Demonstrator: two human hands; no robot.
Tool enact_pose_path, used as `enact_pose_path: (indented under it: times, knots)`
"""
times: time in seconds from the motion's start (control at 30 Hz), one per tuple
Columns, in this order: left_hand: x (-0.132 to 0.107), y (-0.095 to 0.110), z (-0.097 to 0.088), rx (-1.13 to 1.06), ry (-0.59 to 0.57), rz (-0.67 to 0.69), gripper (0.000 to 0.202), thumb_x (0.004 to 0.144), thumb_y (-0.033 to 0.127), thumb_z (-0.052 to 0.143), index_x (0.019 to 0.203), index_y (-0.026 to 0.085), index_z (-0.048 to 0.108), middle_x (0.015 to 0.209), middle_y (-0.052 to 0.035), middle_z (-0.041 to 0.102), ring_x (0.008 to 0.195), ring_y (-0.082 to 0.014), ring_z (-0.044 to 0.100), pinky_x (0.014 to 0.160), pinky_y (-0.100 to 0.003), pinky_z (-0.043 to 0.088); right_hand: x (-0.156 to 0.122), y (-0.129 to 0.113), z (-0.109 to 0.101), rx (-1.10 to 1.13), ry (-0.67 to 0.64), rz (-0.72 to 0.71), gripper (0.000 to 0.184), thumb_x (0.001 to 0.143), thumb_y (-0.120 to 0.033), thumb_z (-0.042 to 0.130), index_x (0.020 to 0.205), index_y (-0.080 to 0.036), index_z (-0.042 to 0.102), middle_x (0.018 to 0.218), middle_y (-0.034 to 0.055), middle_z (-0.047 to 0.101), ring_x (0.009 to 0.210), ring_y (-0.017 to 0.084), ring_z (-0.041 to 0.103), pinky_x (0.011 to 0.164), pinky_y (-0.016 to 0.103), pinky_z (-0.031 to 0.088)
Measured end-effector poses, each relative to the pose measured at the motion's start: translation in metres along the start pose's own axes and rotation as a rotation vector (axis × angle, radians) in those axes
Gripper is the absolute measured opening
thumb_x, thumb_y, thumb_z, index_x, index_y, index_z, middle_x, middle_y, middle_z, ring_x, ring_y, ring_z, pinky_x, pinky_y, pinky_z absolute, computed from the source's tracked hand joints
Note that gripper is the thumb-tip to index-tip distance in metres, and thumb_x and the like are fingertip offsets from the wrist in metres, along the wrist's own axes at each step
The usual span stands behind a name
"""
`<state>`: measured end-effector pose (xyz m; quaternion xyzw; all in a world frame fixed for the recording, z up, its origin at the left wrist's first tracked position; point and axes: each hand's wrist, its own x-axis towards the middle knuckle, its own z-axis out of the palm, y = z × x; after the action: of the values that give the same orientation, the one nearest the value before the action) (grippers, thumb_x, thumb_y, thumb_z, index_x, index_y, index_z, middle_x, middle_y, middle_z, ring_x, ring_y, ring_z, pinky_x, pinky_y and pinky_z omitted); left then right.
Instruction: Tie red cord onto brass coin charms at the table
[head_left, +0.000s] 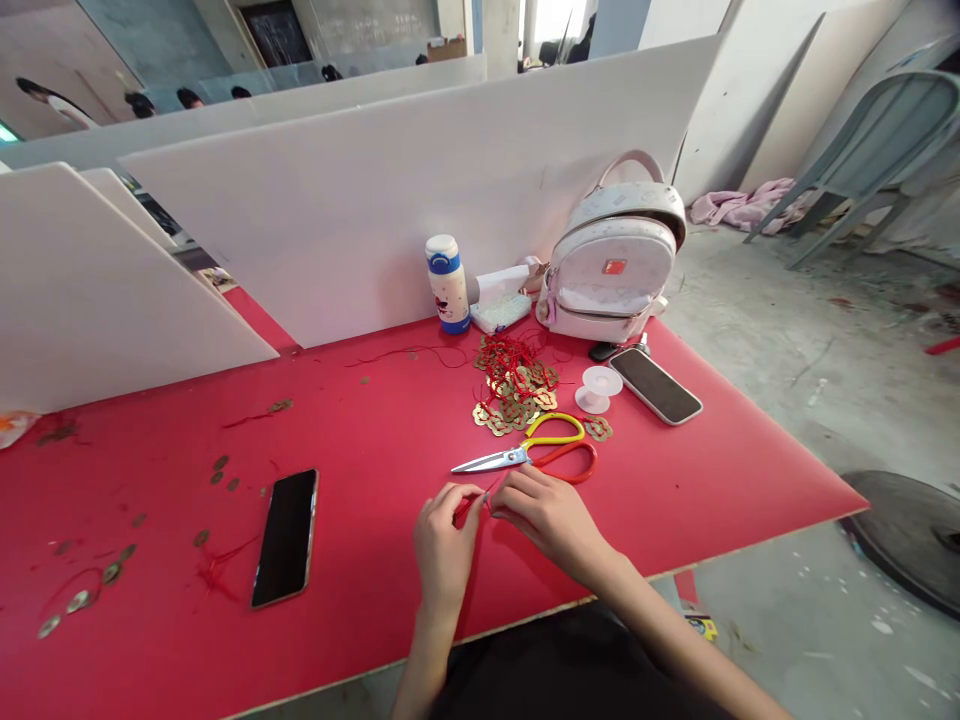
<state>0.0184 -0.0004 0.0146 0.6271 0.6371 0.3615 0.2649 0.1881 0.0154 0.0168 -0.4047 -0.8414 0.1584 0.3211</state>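
Just above the red tabletop, my left hand [445, 535] pinches a thin red cord [463, 508] between thumb and fingers. My right hand [551, 515] is closed with its fingertips almost meeting the left ones, pinching the same cord. Whether a coin hangs on the cord between the fingers is too small to tell. Scissors [517, 455] with one yellow and one red handle lie open right beyond my hands. Behind them is a pile of brass-coloured coins [514, 390] tangled with red cords. A tied coin cluster [598, 428] rests by the handles.
A white spool [598, 388] and a phone [656, 385] lie to the right. Another phone [286, 538] lies left, near scattered coins [112, 572]. A bottle [448, 285] and a backpack [615, 255] stand against the white partition [360, 200]. The table's right edge drops to the floor.
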Motion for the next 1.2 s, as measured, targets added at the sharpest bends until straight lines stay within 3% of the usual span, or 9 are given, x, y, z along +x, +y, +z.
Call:
enact_pose_path:
  times: [0.13, 0.3, 0.43, 0.7, 0.93, 1.1, 1.2]
  knots:
    - [-0.001, 0.001, 0.002, -0.016, -0.003, -0.008, 0.011, 0.083, 0.027, 0.061, 0.079, 0.022, 0.07, 0.082, -0.0047, 0.072, 0.074, -0.0212, 0.062, 0.069, -0.029, 0.046, 0.002, 0.004, -0.001, -0.078, -0.006, -0.136, 0.017, 0.098, -0.022, 0.054, 0.085, -0.019, 0.065, 0.077, 0.0028, 0.064, 0.071, 0.018, 0.051, 0.06, 0.027, 0.039]
    - [-0.001, -0.003, 0.005, -0.454, -0.087, -0.282, 0.022, 0.078, 0.038, 0.067, 0.08, 0.016, 0.067, 0.072, -0.0037, 0.067, 0.062, -0.0164, 0.06, 0.059, -0.024, 0.048, 0.001, 0.002, 0.0, -0.027, -0.027, -0.155, 0.019, 0.098, -0.024, 0.054, 0.084, -0.019, 0.065, 0.081, 0.0029, 0.064, 0.071, 0.016, 0.051, 0.06, 0.026, 0.039]
    - [-0.002, -0.001, -0.001, -0.58, -0.05, -0.339, 0.027, 0.074, 0.041, 0.073, 0.08, 0.015, 0.068, 0.072, -0.0025, 0.066, 0.063, -0.0138, 0.058, 0.059, -0.021, 0.048, -0.003, 0.001, 0.003, 0.052, -0.017, -0.111, 0.022, 0.1, -0.026, 0.051, 0.087, -0.02, 0.067, 0.08, 0.0029, 0.063, 0.071, 0.016, 0.053, 0.061, 0.025, 0.04]
    - [-0.008, -0.003, -0.009, -0.336, -0.076, -0.244, 0.021, 0.078, 0.039, 0.069, 0.079, 0.018, 0.07, 0.071, -0.0029, 0.068, 0.063, -0.0165, 0.059, 0.061, -0.025, 0.047, -0.019, -0.005, -0.002, 0.086, -0.015, -0.034, 0.019, 0.1, -0.024, 0.049, 0.091, -0.02, 0.065, 0.085, 0.0039, 0.065, 0.075, 0.016, 0.057, 0.064, 0.025, 0.042]
    - [-0.021, 0.003, -0.006, 0.011, -0.075, 0.084, 0.008, 0.084, 0.024, 0.065, 0.08, 0.023, 0.072, 0.082, -0.0039, 0.073, 0.075, -0.0209, 0.06, 0.072, -0.03, 0.043, -0.016, -0.008, -0.011, -0.087, 0.039, -0.143, 0.025, 0.101, -0.025, 0.048, 0.085, -0.019, 0.067, 0.079, 0.0039, 0.064, 0.069, 0.017, 0.052, 0.063, 0.028, 0.039]
    - [-0.025, 0.0, -0.012, -0.321, -0.299, 0.046, 0.015, 0.083, 0.03, 0.069, 0.073, 0.019, 0.071, 0.071, -0.0036, 0.068, 0.062, -0.0162, 0.056, 0.059, -0.026, 0.039, -0.014, -0.009, -0.019, 0.102, 0.076, -0.141, 0.024, 0.1, -0.029, 0.051, 0.086, -0.02, 0.068, 0.08, 0.0043, 0.066, 0.072, 0.017, 0.054, 0.065, 0.028, 0.041]
    - [-0.03, -0.003, -0.014, -0.572, -0.317, -0.026, 0.023, 0.077, 0.037, 0.075, 0.069, 0.017, 0.069, 0.066, -0.0026, 0.064, 0.058, -0.0143, 0.053, 0.055, -0.024, 0.039, -0.017, -0.016, -0.016, 0.36, 0.097, -0.02, 0.023, 0.098, -0.033, 0.055, 0.084, -0.02, 0.067, 0.079, 0.0044, 0.065, 0.071, 0.016, 0.058, 0.064, 0.026, 0.046]
